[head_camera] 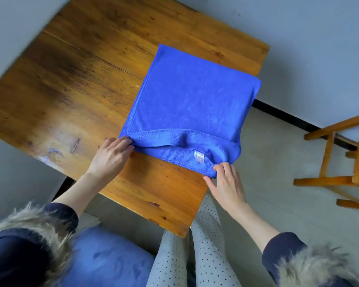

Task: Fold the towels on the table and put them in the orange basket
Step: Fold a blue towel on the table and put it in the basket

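The blue towel (187, 104) lies spread on the wooden table (75, 83), toward its right side, with the right edge hanging just over the table's rim. Its near edge is lifted and rolled back on itself, showing the fluffier underside. The left hand (112, 156) pinches the near left corner, fingers curled around the fold. The right hand (226, 183) pinches the near right corner at the table's edge, fingertips tucked into the cloth, thumb stretched out to the side. Just beside that hand, a small white sewn-in label (199, 158) with red print shows on the hem; the print is too blurred to read. Both forearms come out of dark sleeves with fur cuffs (311, 266). Under the table's near corner, legs in pale dotted trousers (205, 245), and to the left of them a blue cushion-like surface (108, 259). Off to the right on the grey floor stands a wooden chair (344, 162), well apart from the towel.
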A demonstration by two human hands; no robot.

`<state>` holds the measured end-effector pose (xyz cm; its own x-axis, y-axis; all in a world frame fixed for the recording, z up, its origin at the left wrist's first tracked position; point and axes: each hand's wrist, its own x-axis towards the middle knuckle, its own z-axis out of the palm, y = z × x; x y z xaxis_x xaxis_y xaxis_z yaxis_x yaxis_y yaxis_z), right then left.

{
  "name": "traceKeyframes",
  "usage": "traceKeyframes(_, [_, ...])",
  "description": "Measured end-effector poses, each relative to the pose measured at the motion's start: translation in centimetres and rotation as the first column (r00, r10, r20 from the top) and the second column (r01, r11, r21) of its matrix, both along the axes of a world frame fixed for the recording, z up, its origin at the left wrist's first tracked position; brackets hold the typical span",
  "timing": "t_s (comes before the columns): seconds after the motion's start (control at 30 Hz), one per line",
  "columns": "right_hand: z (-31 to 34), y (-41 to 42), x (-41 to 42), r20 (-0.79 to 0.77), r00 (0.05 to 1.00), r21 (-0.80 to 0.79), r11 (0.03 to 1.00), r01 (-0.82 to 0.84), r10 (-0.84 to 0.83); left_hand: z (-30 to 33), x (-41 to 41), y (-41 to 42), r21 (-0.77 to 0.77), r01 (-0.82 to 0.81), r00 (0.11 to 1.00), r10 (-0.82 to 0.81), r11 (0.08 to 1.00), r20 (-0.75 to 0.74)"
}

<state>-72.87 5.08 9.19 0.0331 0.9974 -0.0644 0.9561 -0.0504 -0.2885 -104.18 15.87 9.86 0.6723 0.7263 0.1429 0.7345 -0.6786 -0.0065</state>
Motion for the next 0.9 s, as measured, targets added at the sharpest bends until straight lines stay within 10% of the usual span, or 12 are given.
traceKeyframes(0.53, [0.9, 1.6, 0.2, 0.345, 0.923, -0.02, 0.985, -0.173, 0.169, 1.0, 2.9, -0.1, -0.21, -0.355, 0.926, 0.373, 0.911, 0.054])
traceKeyframes(0.9, [11.5, 6.2, 6.7, -0.258, 0.955, 0.171, 0.966, 0.193, -0.145, 12.4, 4.8, 4.0, -0.271, -0.272, 0.873, 0.355, 0.923, 0.334])
